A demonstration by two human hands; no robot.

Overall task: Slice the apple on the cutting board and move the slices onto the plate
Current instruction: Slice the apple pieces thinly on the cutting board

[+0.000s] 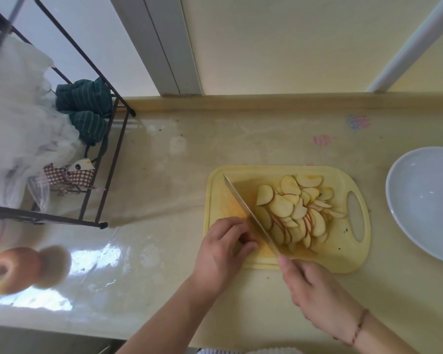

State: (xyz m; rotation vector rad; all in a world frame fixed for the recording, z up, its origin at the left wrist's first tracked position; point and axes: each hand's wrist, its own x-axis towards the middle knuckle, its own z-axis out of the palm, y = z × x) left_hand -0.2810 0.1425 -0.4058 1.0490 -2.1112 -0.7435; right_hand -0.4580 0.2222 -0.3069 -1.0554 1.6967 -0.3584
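A: Where is the apple sitting right now?

B: It's lying as a fan of thin slices [296,215] on the board [343,259], right of the knife [248,213]. The plate [420,200] is waiting just beside the board's handle end, with nothing on it.

A: And the hands?

B: The right hand [315,297] is gripping the knife handle. The left hand [223,249] is curling its fingers against the blade's left side; whether it's pinching a last bit of apple I cannot tell, since the fingers are hiding that spot.

A: Which way is everything pointing?

B: The blade is running diagonally, tip toward the far left, heel toward the right hand. The fan's long axis is lying roughly parallel to it, from the near edge up toward the far right.

A: How will the slices handle?

B: I'm judging them light, thin, damp and easy to snap, probably clinging together. Pinching singles looks risky; scooping a stack from below with the flat blade, or gathering them by the skin edges, seems safer.
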